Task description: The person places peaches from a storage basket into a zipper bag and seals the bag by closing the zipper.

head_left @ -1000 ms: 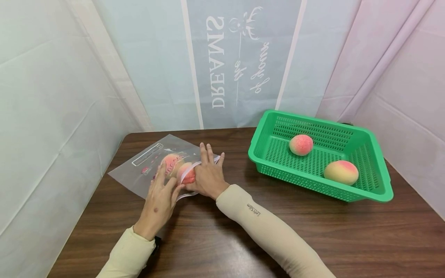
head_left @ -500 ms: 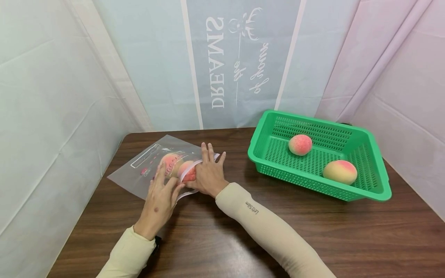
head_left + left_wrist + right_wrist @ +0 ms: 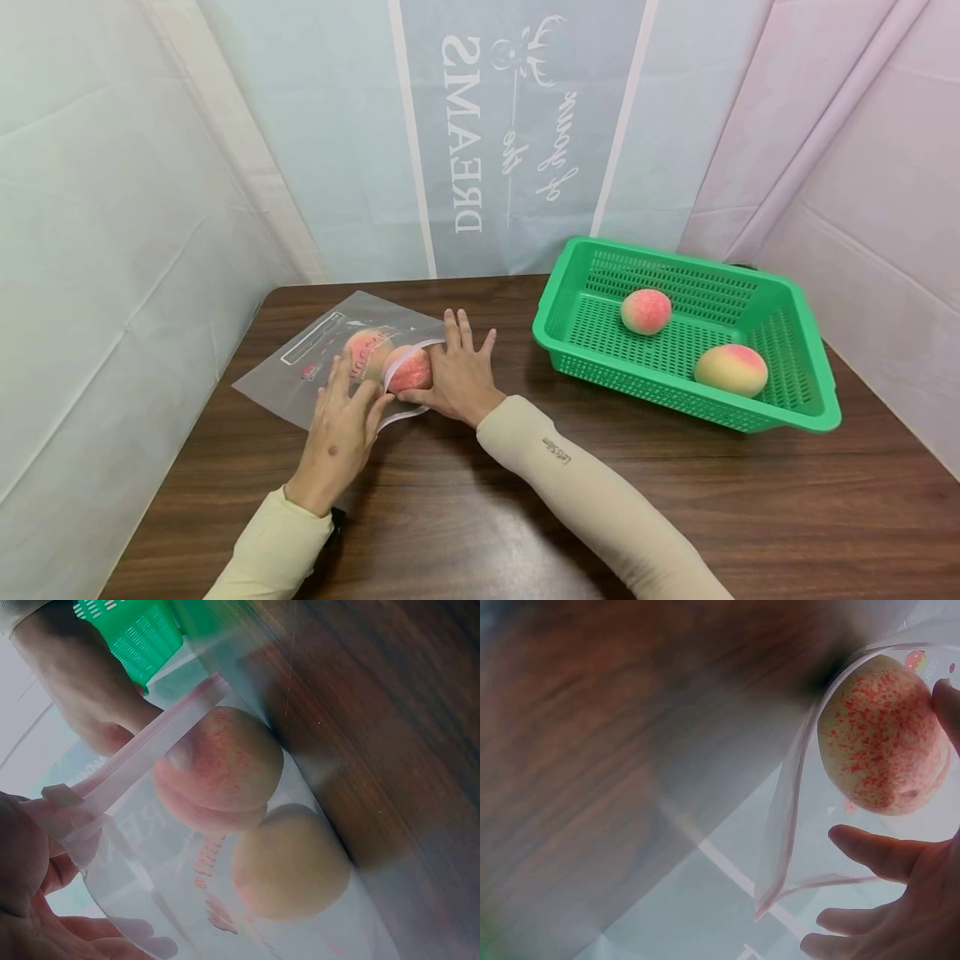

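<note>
With the red-speckled peach (image 3: 410,370) in the mouth of the zip bag (image 3: 296,386), seemingly pinched at its rim by the left hand (image 3: 336,440), just left of the spread fingers of the nearer right hand (image 3: 462,375).

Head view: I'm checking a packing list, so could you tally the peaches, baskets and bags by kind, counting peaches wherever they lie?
Peaches: 4
Green basket: 1
Clear bag: 1
Total: 6
</note>
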Tool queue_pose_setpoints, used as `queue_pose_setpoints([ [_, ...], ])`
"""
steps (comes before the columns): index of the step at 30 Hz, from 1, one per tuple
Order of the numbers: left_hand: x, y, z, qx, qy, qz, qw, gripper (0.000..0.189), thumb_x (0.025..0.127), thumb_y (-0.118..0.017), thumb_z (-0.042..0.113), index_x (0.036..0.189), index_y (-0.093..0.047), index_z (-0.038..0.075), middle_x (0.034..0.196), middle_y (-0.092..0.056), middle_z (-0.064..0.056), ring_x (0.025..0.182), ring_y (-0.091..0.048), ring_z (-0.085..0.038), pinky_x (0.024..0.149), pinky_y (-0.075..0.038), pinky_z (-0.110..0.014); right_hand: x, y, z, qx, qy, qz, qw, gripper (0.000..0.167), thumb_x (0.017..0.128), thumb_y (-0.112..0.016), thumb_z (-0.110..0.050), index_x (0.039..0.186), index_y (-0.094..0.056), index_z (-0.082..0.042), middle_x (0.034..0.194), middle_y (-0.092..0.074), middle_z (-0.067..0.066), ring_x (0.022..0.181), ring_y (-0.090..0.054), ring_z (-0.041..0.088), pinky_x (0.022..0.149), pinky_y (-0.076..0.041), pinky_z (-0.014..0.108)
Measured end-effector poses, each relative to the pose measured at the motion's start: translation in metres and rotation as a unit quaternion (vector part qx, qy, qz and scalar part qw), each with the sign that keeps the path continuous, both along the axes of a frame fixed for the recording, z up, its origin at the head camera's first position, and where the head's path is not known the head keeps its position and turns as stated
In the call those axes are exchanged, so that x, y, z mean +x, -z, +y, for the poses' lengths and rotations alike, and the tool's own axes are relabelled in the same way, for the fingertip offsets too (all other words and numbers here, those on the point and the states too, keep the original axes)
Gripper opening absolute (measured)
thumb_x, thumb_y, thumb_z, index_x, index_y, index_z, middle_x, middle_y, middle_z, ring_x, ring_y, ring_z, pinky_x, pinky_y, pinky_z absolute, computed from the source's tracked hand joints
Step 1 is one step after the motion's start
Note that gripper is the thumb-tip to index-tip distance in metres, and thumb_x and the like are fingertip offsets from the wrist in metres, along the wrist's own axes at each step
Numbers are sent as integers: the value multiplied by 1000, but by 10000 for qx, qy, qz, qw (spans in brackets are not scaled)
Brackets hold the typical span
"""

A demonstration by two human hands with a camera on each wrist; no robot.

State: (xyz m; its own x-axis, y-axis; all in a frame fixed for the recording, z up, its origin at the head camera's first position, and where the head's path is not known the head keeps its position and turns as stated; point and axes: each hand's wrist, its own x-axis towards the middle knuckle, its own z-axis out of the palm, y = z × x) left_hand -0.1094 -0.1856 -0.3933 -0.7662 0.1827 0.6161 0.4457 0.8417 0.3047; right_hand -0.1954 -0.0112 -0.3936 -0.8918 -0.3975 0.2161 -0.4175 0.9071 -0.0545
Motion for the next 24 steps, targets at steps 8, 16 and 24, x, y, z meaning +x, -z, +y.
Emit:
queue_pose_setpoints([
  [8,-1,0,1,1,-64,-49,10000,22,88,-75,11,88,-54,4,144,-36,-43,132,-36,-60,86,-36,-80,3,1,5,-11,-85,-68,9999,90,74,-58,-84,124,-66,-10,159,-27,25,149,-17,41,102,-25,77],
  [16,-1,0,2,17,-104,-113,9999,21,88,-75,12,99,-60,3,146,-35,-42,134,-35,-59,87,-35,-80,5,2,0,-169,-277,-410,9986,85,76,-63,-80,131,-63,-15,162,-18,25,150,-13,41,104,-21,77],
  [24,0,2,0,5,-94,-6,10000,21,88,-75,10,93,-57,2,147,-34,-41,134,-35,-59,86,-35,-81,1,-3,-4,-173,-372,-454,9981,71,80,-69,-67,125,-68,-12,162,-16,24,151,-12,37,106,-21,75],
])
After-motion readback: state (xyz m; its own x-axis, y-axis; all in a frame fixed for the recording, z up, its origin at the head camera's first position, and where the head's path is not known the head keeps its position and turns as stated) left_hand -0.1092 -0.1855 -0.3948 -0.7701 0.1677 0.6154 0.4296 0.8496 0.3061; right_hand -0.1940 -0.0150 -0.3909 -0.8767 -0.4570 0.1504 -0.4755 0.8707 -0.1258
